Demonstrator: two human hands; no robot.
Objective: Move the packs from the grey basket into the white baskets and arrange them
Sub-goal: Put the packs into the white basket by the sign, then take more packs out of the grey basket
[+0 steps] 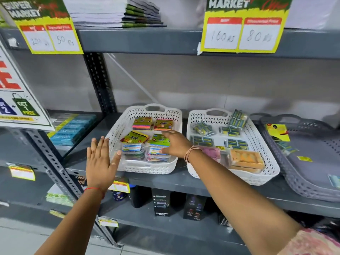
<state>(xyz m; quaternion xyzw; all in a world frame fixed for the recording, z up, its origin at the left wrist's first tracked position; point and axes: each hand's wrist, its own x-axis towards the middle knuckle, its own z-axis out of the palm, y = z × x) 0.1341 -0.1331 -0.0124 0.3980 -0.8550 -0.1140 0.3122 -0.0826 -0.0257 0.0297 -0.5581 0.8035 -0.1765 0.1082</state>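
Two white baskets stand side by side on the grey shelf. The left white basket holds several colourful packs in rows. The right white basket holds small blue-green packs and an orange box. The grey basket sits at the far right with a yellow pack and a few small packs in it. My left hand is flat and open against the left basket's outer left wall. My right hand lies palm down over the packs in the left basket, fingers spread, gripping nothing that I can see.
The upper shelf carries stacked notebooks and yellow price signs. A perforated upright post stands left of the baskets. Blue boxes lie on the neighbouring shelf at left. Black boxes stand on the shelf below.
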